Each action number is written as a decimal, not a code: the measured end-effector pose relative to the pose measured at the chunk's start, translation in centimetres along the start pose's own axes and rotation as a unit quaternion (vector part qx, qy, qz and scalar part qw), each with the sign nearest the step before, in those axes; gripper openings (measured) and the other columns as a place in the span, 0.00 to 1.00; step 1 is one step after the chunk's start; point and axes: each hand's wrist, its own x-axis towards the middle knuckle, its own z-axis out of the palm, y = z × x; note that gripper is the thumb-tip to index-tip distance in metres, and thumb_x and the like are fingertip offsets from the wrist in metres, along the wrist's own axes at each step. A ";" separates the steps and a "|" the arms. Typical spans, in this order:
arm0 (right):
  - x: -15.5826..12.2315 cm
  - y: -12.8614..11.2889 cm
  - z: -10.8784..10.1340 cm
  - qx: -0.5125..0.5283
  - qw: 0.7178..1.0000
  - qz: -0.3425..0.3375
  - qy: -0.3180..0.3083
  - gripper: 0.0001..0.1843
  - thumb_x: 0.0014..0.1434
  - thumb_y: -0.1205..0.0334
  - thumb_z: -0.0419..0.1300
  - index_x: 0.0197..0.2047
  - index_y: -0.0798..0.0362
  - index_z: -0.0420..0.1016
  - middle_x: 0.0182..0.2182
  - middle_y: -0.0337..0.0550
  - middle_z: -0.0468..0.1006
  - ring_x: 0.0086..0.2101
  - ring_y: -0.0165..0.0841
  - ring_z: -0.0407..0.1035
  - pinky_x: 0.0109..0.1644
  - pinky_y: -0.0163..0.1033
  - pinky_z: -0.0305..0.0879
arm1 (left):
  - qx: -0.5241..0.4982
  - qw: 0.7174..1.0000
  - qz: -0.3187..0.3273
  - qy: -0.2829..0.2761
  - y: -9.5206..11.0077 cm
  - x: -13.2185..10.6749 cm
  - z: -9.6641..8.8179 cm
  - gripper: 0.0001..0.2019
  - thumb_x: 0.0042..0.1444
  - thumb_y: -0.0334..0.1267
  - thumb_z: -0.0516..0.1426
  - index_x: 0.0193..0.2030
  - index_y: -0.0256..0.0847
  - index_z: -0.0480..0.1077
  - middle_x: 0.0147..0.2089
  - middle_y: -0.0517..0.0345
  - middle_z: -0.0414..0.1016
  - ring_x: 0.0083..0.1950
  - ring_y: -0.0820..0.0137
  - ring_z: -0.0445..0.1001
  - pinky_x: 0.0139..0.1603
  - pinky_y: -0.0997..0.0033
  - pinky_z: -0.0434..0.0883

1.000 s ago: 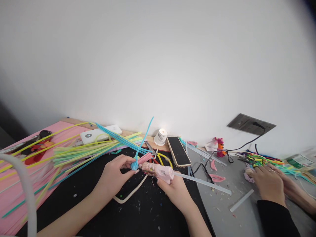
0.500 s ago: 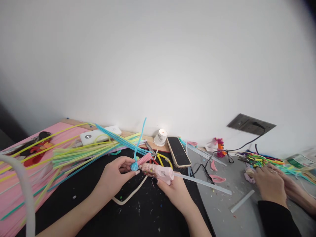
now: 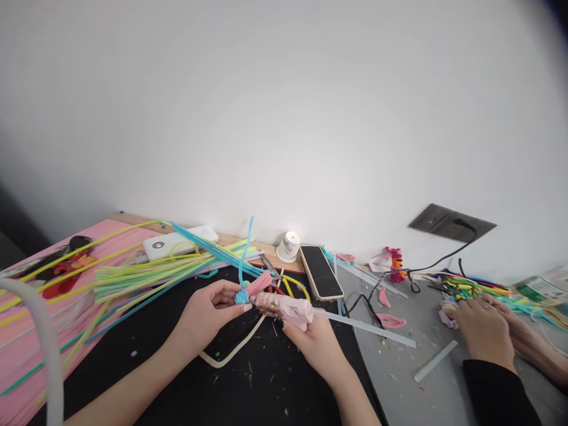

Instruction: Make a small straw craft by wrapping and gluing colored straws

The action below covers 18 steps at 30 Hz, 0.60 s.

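My left hand (image 3: 207, 313) pinches a small bundle of pink and blue pipe cleaners (image 3: 252, 290), and one blue end sticks straight up from it. My right hand (image 3: 313, 343) grips a pink glue gun (image 3: 286, 307) whose nozzle points left and touches the bundle. A clear glue stick (image 3: 364, 329) juts out of the gun's back toward the right. Both hands hover over a black mat (image 3: 186, 378).
A fan of yellow, green and blue pipe cleaners (image 3: 146, 272) lies at the left over a pink sheet (image 3: 26, 337). A power bank (image 3: 180, 241), lit candle (image 3: 289, 245), phone (image 3: 320, 271) and pliers (image 3: 284, 281) line the back. Another person's hands (image 3: 492, 334) work at the right.
The upright blue pipe cleaner end has swung leftward and stands more vertical as my left hand turned the bundle. The glue gun has stayed against it.
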 end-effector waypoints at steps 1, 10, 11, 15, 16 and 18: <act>0.0 -0.1 0.0 -0.001 1.000 0.001 -0.016 0.10 0.52 0.56 0.64 0.40 0.35 0.79 0.38 0.36 0.82 0.41 0.44 0.76 0.37 0.41 0.75 | -0.004 1.000 -0.001 -0.001 0.0 0.0 0.0 0.15 0.41 0.40 0.66 0.36 0.39 0.73 0.35 0.54 0.80 0.38 0.61 0.78 0.45 0.60 0.73; 0.4 -1.1 -0.3 0.000 0.998 -0.017 -0.068 0.15 0.54 0.60 0.62 0.44 0.34 0.77 0.40 0.35 0.82 0.41 0.43 0.76 0.39 0.41 0.76 | -0.038 0.999 -0.021 -0.016 -0.1 -0.1 -0.1 0.17 0.41 0.41 0.67 0.38 0.37 0.73 0.37 0.52 0.81 0.40 0.61 0.78 0.47 0.61 0.72; 0.4 -1.2 -0.3 0.001 0.998 -0.018 -0.067 0.14 0.54 0.60 0.62 0.45 0.34 0.77 0.40 0.35 0.82 0.41 0.42 0.76 0.39 0.41 0.76 | -0.043 0.999 -0.026 -0.016 -0.1 -0.1 -0.1 0.17 0.41 0.41 0.67 0.38 0.37 0.73 0.37 0.52 0.81 0.40 0.60 0.78 0.47 0.60 0.72; 0.3 -1.1 -0.4 0.019 0.997 -0.021 -0.075 0.14 0.55 0.59 0.61 0.45 0.34 0.77 0.40 0.36 0.82 0.41 0.41 0.76 0.39 0.40 0.75 | -0.061 0.997 -0.040 -0.015 0.1 0.0 -0.1 0.18 0.40 0.42 0.67 0.38 0.37 0.74 0.38 0.51 0.81 0.42 0.59 0.78 0.49 0.59 0.71; 0.3 -1.1 -0.4 0.028 0.996 -0.014 -0.084 0.14 0.56 0.59 0.60 0.46 0.35 0.77 0.41 0.36 0.82 0.42 0.41 0.76 0.40 0.41 0.75 | -0.065 0.997 -0.043 -0.013 0.2 0.0 -0.1 0.18 0.39 0.42 0.68 0.38 0.37 0.74 0.38 0.51 0.82 0.42 0.59 0.78 0.49 0.59 0.71; 0.4 -1.1 -0.4 0.042 0.994 0.004 -0.104 0.15 0.56 0.60 0.60 0.47 0.35 0.77 0.42 0.37 0.81 0.43 0.42 0.75 0.42 0.42 0.75 | -0.074 0.996 -0.050 -0.009 0.3 -0.1 -0.1 0.18 0.39 0.43 0.68 0.38 0.37 0.75 0.38 0.51 0.82 0.42 0.58 0.78 0.49 0.58 0.71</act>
